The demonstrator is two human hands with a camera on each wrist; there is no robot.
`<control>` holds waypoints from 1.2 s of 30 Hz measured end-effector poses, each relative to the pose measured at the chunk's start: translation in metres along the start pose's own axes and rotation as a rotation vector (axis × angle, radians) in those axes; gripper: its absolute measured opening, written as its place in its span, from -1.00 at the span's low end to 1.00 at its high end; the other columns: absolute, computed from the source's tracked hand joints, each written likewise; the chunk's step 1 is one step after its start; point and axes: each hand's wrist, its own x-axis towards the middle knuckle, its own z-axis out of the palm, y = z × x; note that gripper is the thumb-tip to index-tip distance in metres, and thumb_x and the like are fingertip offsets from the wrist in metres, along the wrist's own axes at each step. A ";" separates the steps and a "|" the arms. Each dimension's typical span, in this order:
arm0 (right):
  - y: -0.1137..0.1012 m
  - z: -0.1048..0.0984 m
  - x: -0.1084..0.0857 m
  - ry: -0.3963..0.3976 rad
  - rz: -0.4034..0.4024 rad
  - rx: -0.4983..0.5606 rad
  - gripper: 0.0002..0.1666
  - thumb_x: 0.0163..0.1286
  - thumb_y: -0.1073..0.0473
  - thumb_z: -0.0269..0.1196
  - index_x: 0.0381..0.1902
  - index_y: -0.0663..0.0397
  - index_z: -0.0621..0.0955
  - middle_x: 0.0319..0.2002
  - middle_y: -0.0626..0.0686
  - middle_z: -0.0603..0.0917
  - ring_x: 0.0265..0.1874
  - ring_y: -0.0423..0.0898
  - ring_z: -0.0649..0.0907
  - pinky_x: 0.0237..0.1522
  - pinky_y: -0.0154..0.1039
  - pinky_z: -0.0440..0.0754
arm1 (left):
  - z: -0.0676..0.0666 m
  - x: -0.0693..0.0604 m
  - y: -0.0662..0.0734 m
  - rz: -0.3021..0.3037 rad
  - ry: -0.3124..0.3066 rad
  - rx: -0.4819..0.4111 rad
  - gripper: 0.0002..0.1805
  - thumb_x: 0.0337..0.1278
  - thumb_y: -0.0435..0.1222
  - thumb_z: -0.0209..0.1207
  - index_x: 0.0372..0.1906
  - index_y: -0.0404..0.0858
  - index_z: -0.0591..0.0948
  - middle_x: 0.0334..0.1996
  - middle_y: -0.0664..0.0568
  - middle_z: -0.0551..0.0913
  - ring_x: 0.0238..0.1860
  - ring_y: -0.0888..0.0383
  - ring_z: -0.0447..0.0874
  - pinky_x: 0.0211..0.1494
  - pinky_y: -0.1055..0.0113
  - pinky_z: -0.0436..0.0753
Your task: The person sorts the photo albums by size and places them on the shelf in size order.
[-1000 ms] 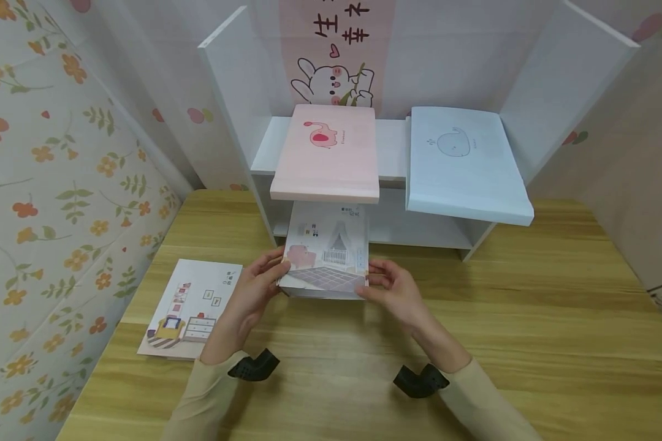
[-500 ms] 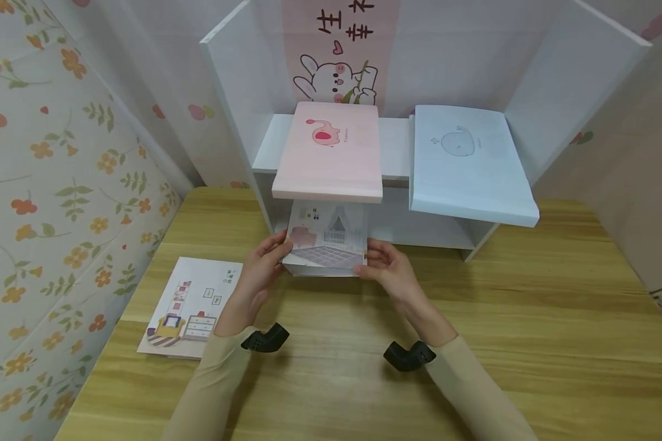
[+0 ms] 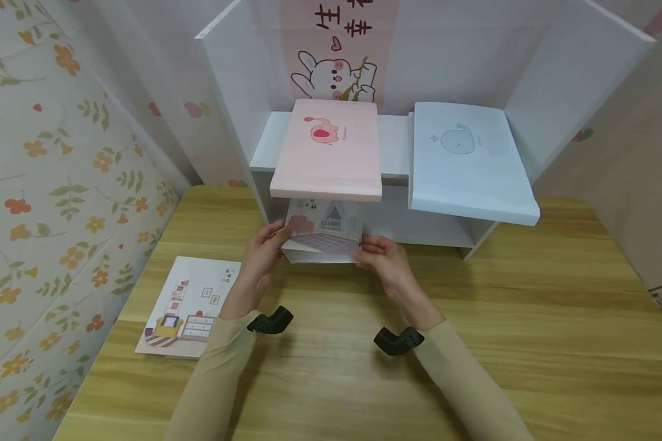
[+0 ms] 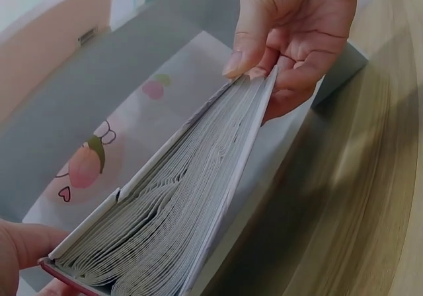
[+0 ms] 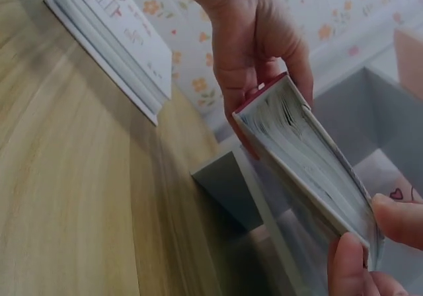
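Note:
A thick photo album (image 3: 322, 236) with a room drawing on its cover lies partly inside the lower shelf opening, under the overhanging pink album (image 3: 331, 147). My left hand (image 3: 259, 260) grips its left edge, thumb on top. At the right edge my right hand (image 3: 386, 263) pinches the cover between thumb and fingers. In the left wrist view the album's page edges (image 4: 178, 203) fan between its covers. Both hands hold opposite ends in the right wrist view, where the album (image 5: 304, 157) is tilted at the shelf mouth. Its far end is hidden beneath the pink album.
The white shelf unit (image 3: 414, 217) stands at the table's back, with tall side panels. A light blue album (image 3: 466, 159) juts over its upper shelf on the right. Another illustrated album (image 3: 190, 306) lies on the wooden table (image 3: 331, 380) left of my left forearm.
Both hands have moved forward, pushing the album deeper into the lower shelf. Less of its cover shows below the pink album now. The other albums stay put.

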 end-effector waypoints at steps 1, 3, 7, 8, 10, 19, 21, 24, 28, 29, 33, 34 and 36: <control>0.000 0.000 0.001 0.005 0.003 0.003 -0.47 0.18 0.47 0.24 0.14 0.47 0.41 -0.14 0.18 0.60 -0.39 -0.22 0.64 -0.29 -0.40 0.62 | 0.001 0.001 0.000 0.003 0.004 0.002 -0.53 0.29 -0.34 0.06 0.27 -0.37 0.38 0.19 -0.11 0.37 0.01 0.17 0.42 0.15 0.29 0.40; 0.001 0.001 0.003 0.020 0.004 0.011 -0.48 0.17 0.48 0.24 0.12 0.46 0.43 -0.19 0.15 0.62 -0.41 -0.23 0.64 -0.34 -0.41 0.62 | 0.002 0.002 0.000 0.011 0.008 0.000 -0.53 0.28 -0.34 0.07 0.27 -0.37 0.38 0.21 -0.14 0.38 0.06 0.13 0.41 0.20 0.25 0.38; 0.003 0.003 0.006 0.049 -0.008 0.023 -0.51 0.17 0.49 0.25 0.08 0.49 0.45 -0.27 0.08 0.63 -0.45 -0.24 0.64 -0.34 -0.42 0.62 | 0.005 0.004 0.001 0.028 0.016 0.003 -0.52 0.28 -0.35 0.07 0.27 -0.39 0.38 0.25 -0.17 0.37 0.19 0.07 0.35 0.30 0.17 0.30; 0.003 0.003 0.007 0.058 -0.015 0.029 -0.52 0.17 0.49 0.25 0.07 0.50 0.45 -0.28 0.07 0.62 -0.46 -0.25 0.64 -0.33 -0.41 0.62 | 0.005 0.004 0.001 0.032 0.015 0.006 -0.52 0.28 -0.35 0.07 0.28 -0.39 0.37 0.26 -0.18 0.36 0.22 0.05 0.33 0.31 0.16 0.29; 0.005 0.004 0.008 0.074 -0.027 0.039 -0.54 0.17 0.49 0.25 0.05 0.54 0.45 -0.28 0.08 0.62 -0.47 -0.26 0.64 -0.31 -0.40 0.63 | 0.006 0.005 0.002 0.035 0.014 0.027 -0.51 0.29 -0.34 0.06 0.29 -0.38 0.36 0.28 -0.18 0.35 0.27 0.05 0.30 0.32 0.15 0.27; 0.013 0.007 0.011 0.128 -0.099 -0.164 -0.52 0.11 0.45 0.30 0.03 0.49 0.53 -0.04 0.35 0.58 -0.15 -0.05 0.58 -0.25 -0.45 0.54 | 0.010 0.013 0.008 0.052 -0.011 0.149 -0.48 0.30 -0.28 0.06 0.33 -0.30 0.34 0.34 -0.08 0.29 0.35 0.09 0.17 0.34 0.23 0.23; 0.014 0.007 0.011 0.139 -0.125 -0.215 -0.53 0.10 0.46 0.30 0.02 0.48 0.54 -0.05 0.36 0.59 -0.10 0.04 0.57 -0.25 -0.45 0.53 | 0.011 0.014 0.009 0.056 -0.014 0.166 -0.49 0.30 -0.30 0.05 0.33 -0.31 0.33 0.34 -0.08 0.29 0.36 0.09 0.15 0.35 0.24 0.22; 0.015 0.008 0.013 0.148 -0.157 -0.275 -0.55 0.10 0.46 0.29 0.01 0.48 0.55 -0.09 0.36 0.61 -0.10 0.09 0.59 -0.24 -0.40 0.57 | 0.012 0.016 0.009 0.059 -0.023 0.167 -0.49 0.31 -0.34 0.02 0.34 -0.32 0.31 0.34 -0.10 0.30 0.36 0.07 0.16 0.34 0.23 0.23; 0.016 0.009 0.016 0.166 -0.170 -0.283 -0.56 0.11 0.49 0.27 0.00 0.50 0.54 -0.15 0.38 0.62 -0.23 0.04 0.65 -0.22 -0.25 0.64 | 0.012 0.019 0.006 0.071 -0.026 0.187 -0.50 0.29 -0.40 0.01 0.33 -0.33 0.32 0.33 -0.12 0.30 0.33 0.06 0.21 0.32 0.21 0.27; 0.017 0.009 0.017 0.170 -0.169 -0.269 -0.56 0.11 0.50 0.26 0.00 0.51 0.54 -0.16 0.39 0.63 -0.28 0.01 0.65 -0.22 -0.22 0.65 | 0.013 0.020 0.005 0.076 -0.026 0.188 -0.50 0.29 -0.41 0.01 0.33 -0.34 0.32 0.33 -0.13 0.29 0.33 0.05 0.22 0.32 0.20 0.28; 0.018 0.011 0.020 0.189 -0.188 -0.245 -0.57 0.09 0.53 0.26 -0.01 0.53 0.54 -0.21 0.43 0.63 -0.45 -0.11 0.65 -0.26 -0.16 0.66 | 0.013 0.023 0.002 0.083 -0.018 0.183 -0.50 0.28 -0.44 0.00 0.32 -0.36 0.32 0.35 -0.12 0.26 0.34 0.05 0.19 0.33 0.20 0.26; 0.018 0.011 0.021 0.194 -0.196 -0.249 -0.57 0.09 0.53 0.27 -0.02 0.52 0.55 -0.22 0.43 0.63 -0.48 -0.13 0.65 -0.26 -0.13 0.66 | 0.014 0.023 0.002 0.082 -0.020 0.182 -0.50 0.28 -0.44 -0.01 0.33 -0.36 0.31 0.36 -0.12 0.25 0.34 0.05 0.19 0.33 0.20 0.26; 0.018 0.012 0.022 0.203 -0.206 -0.261 -0.59 0.10 0.52 0.27 -0.03 0.50 0.56 -0.26 0.41 0.64 -0.51 -0.14 0.64 -0.26 -0.08 0.66 | 0.014 0.023 0.002 0.083 -0.026 0.182 -0.49 0.29 -0.45 -0.03 0.34 -0.35 0.29 0.37 -0.11 0.22 0.35 0.04 0.18 0.33 0.20 0.26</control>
